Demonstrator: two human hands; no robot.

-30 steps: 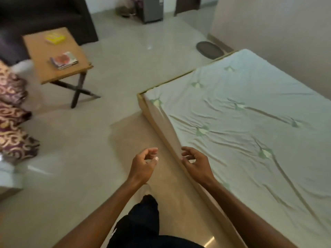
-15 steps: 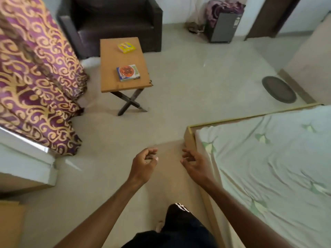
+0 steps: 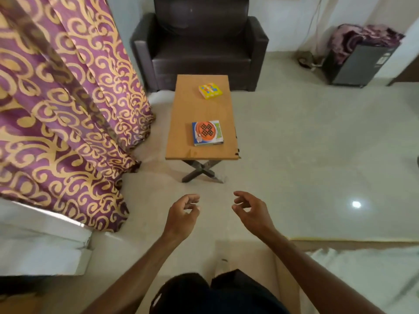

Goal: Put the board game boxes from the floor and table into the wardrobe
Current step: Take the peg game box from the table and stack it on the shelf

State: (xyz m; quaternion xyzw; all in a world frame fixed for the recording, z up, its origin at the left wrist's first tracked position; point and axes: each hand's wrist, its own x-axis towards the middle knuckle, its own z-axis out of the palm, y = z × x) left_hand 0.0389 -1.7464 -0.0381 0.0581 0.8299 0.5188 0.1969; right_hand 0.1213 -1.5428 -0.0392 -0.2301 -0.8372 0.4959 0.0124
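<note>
Two bare hands noted, both out over the floor (image 3: 317, 155), fwd of dark clothing (image 3: 215, 293) at btm edge. As seen from my remote station:

Left hand (image 3: 181, 217): fingers loosely curled, thumb close to the fingertips, nothing held. Right hand (image 3: 254, 211): fingers spread a bit wider, also loosely curled, palm turned inward, nothing held. Hands are apart from each other, neither touching any object.

Btm right: corner of a bed (image 3: 362, 268) w/ pale sheet, beside the right forearm. Left side: purple curtain (image 3: 56, 109) w/ gold scrolls hangs down over a white ledge (image 3: 40, 245).

Beyond the hands, approx centre: small wooden table (image 3: 181, 123) on crossed dark legs, well clear of both hands. Task items on it, 2 off. Blue-and-orange box (image 3: 207, 133) lies flat toward the near end, right of the table's centre line. Yellow box (image 3: 210, 90) lies flat toward the far end, also right side. Boxes well apart, not touching. I note chipping at the near right corner of the tabletop.

Far: dark brown armchair (image 3: 199, 41) directly behind the table, against the wall. Far right: grey cabinet (image 3: 358, 64) w/ purple blanket (image 3: 362, 35) draped on top. Bright light spot on the floor, right.
</note>
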